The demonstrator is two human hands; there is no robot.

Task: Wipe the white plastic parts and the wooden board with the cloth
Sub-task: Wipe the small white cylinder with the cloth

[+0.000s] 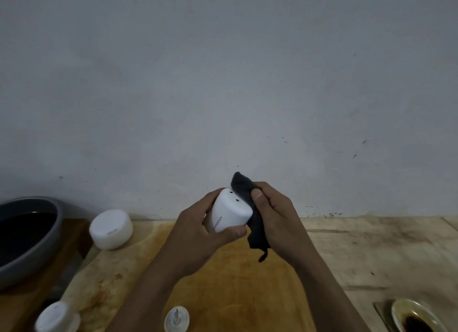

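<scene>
Clamped in my left hand (198, 235) is a white plastic cylinder part (229, 214), while my right hand (272, 217) pinches a dark grey cloth (244, 190) against its two-o'clock edge.

2 bare forearms, no sleeves, left hand (198, 235), right hand (275, 215).

The small grey lettering (217, 224) on the hand-held white plastic housing (229, 214) was too blurred to read. The frame's edges cut off the grey round bowl (37, 242) and the stained oval glass dish (418, 315).

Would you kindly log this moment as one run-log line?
left hand: holds white part | right hand: presses cloth on it | board: unwiped
</scene>
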